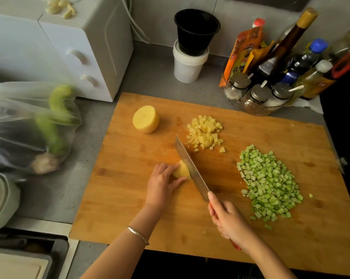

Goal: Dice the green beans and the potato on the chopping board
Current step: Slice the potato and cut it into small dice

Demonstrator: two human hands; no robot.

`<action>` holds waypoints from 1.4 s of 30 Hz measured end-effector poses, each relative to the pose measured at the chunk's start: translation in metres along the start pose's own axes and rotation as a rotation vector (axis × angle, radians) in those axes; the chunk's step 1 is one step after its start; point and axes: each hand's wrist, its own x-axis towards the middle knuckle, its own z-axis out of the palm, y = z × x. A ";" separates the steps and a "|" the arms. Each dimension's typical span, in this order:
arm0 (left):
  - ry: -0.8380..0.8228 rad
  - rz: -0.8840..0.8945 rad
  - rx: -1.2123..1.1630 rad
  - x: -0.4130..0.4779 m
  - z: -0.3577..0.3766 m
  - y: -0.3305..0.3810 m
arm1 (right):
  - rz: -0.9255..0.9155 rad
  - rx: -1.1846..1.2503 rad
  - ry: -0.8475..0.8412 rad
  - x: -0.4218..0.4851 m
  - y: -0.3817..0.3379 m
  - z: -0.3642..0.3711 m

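At the far left a clear plastic bag (pixel 31 125) lies on the grey counter (pixel 150 77), with green vegetables blurred inside it, and behind it stands a white appliance (pixel 73 47) with two knobs and some pale peeled pieces on its top. The wooden chopping board (pixel 129 208) fills the middle of the view. Near its back left part sits a peeled potato half (pixel 146 119), cut face tilted up, apart from everything else. Closer to the front, the left hand (pixel 162 184), a thin metal bangle (pixel 138 235) on its wrist, is curled down over a smaller potato piece (pixel 182 170), fingers pressed on top and thumb along its near side, pinning it to the board. Just to the right of those fingers, the blade of a cleaver (pixel 191 168) stands against the cut face of that piece, edge down, running diagonally from back left to front right. Behind the blade lies a loose heap of diced potato (pixel 205 132). The right hand (pixel 228 220) is wrapped closed around the cleaver's red handle, the index finger stretched forward onto the back of the blade. Right of it, a broad pile of diced green beans (pixel 268 182) spreads over the board, well apart from the potato cubes. Behind the board stand a black cup in a white tub (pixel 190 63) and, toward the right corner, a cluster of sauce bottles and spice jars (pixel 280 67).
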 end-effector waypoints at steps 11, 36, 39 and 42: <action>-0.038 -0.030 -0.053 0.003 0.006 0.005 | -0.044 -0.095 0.027 0.001 0.006 -0.009; 0.142 -0.256 0.004 -0.005 0.017 0.021 | -0.099 -0.002 0.081 0.004 0.008 -0.011; 0.145 -0.254 0.020 -0.004 0.017 0.021 | -0.135 0.005 0.079 0.004 0.003 -0.011; 0.151 -0.250 0.024 -0.005 0.017 0.021 | -0.140 -0.005 0.072 0.006 -0.001 -0.007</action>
